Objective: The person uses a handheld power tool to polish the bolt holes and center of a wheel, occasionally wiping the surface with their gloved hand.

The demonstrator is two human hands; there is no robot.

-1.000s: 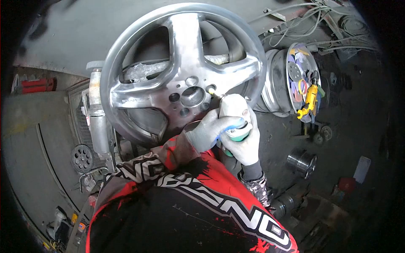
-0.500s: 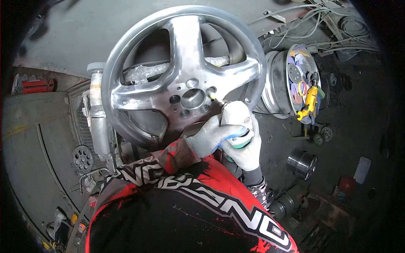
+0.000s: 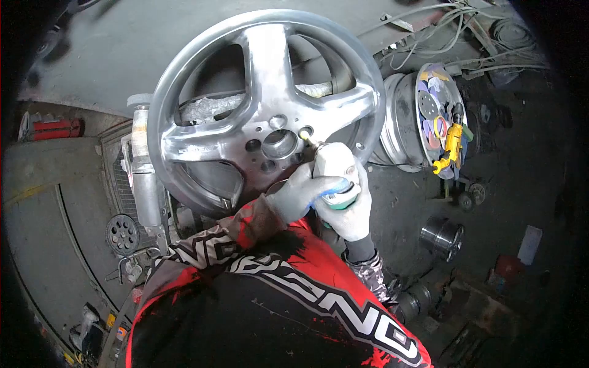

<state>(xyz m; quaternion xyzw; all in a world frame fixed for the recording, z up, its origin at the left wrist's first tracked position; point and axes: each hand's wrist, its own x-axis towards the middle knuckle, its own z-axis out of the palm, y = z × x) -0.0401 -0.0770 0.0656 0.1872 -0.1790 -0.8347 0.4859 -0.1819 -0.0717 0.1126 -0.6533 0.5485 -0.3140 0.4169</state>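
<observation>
A bare-metal, five-spoke alloy wheel (image 3: 268, 67) stands before me with its face toward me. My right hand (image 3: 351, 211), in a light glove, is wrapped round a white power drill (image 3: 334, 161) with a green part at its rear. The grey-gloved left hand (image 3: 302, 193) grips the drill's body from the other side, its blue-tipped thumb lying across it. A small yellow-tipped bit (image 3: 304, 135) points from the drill at the lug hole right of the centre bore. Part of the drill is hidden behind my hands.
At the right, another wheel (image 3: 399, 116) holds sanding discs and a yellow power tool (image 3: 451, 144). Cables (image 3: 454, 30) hang at the upper right. A metal cylinder (image 3: 146, 190) stands left of the wheel. A shiny rim (image 3: 442, 238) sits on the floor.
Both hands and the drill have shifted slightly left, and the bit's tip now sits a little up and left at the lug hole. The grip is the same.
</observation>
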